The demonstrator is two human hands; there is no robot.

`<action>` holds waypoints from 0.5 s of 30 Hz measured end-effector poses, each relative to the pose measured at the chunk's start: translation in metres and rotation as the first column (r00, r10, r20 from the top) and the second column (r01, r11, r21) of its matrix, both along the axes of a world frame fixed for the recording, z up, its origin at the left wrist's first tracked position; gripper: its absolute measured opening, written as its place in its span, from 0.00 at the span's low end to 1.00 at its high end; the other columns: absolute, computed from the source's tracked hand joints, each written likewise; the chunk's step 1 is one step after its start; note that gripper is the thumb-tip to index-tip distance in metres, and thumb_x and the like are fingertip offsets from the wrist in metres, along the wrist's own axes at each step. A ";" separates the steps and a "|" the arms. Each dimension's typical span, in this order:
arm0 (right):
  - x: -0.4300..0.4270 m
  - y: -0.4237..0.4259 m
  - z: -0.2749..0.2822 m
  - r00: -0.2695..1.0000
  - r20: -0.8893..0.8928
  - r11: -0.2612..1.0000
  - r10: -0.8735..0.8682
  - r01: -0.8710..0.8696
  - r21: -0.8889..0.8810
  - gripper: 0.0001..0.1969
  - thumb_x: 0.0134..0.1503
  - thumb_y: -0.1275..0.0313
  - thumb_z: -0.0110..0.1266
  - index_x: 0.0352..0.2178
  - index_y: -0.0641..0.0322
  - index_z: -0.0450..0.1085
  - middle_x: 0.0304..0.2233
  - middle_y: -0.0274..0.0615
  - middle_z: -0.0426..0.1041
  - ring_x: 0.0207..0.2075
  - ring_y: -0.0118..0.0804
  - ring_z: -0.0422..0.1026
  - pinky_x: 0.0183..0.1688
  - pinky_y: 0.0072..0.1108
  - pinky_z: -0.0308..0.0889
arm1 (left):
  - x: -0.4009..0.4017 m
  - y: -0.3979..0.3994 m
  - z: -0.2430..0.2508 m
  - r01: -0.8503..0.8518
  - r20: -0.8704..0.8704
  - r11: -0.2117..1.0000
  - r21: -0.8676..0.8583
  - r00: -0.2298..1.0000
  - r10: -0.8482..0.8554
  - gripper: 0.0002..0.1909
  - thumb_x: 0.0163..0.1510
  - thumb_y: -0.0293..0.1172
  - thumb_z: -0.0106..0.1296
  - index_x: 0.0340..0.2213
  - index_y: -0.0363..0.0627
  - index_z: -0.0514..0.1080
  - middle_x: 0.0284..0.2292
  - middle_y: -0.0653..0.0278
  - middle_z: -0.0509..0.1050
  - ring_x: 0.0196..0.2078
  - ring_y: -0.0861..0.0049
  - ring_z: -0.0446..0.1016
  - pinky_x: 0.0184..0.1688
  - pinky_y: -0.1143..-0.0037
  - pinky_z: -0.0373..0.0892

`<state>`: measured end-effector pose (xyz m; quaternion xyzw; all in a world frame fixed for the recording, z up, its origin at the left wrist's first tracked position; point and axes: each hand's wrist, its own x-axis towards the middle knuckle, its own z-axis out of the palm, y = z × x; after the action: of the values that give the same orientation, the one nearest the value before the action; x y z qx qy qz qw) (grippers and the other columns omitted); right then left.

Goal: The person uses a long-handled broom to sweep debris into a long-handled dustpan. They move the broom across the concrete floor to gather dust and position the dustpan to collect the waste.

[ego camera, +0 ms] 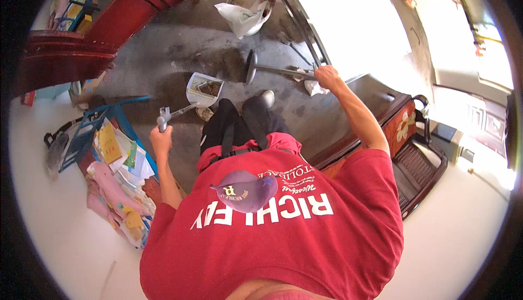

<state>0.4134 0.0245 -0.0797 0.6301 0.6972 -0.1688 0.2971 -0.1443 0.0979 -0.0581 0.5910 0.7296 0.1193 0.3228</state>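
Observation:
My left hand (162,138) is closed around the grey handle (164,118) of a long-handled dustpan. Its white pan (204,89) rests on the floor by my left shoe, with dark debris inside. In my right hand (327,77) is the shaft of a broom (282,71), held out to the right. The broom's head (251,67) is at the floor, to the right of the pan and apart from it. Crumpled white paper or plastic (315,88) lies below my right hand, partly covered by it.
A bucket (249,3) with a white plastic bag stands ahead. Near the bright doorway (347,10) lies another long-handled tool (300,53). A red wooden cabinet (98,42) is ahead left. Papers (135,159) and a blue frame (122,124) are at left, a wooden bench (421,159) at right.

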 end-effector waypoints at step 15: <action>0.114 0.001 -0.083 0.964 0.017 0.866 -0.266 0.231 0.443 0.07 0.46 0.77 0.43 0.22 0.62 0.70 0.26 0.49 0.71 0.39 0.47 0.65 0.48 0.46 0.54 | 0.099 -0.058 0.144 -0.597 0.498 0.788 -0.151 0.643 0.582 0.12 0.46 0.29 0.53 0.19 0.45 0.60 0.10 0.73 0.56 0.08 0.87 0.54 0.09 0.83 0.51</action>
<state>0.5271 0.0257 -0.1630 0.7712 0.6181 -0.0205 0.1511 -0.0455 0.0394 0.0854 0.2704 0.7647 0.3824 0.4427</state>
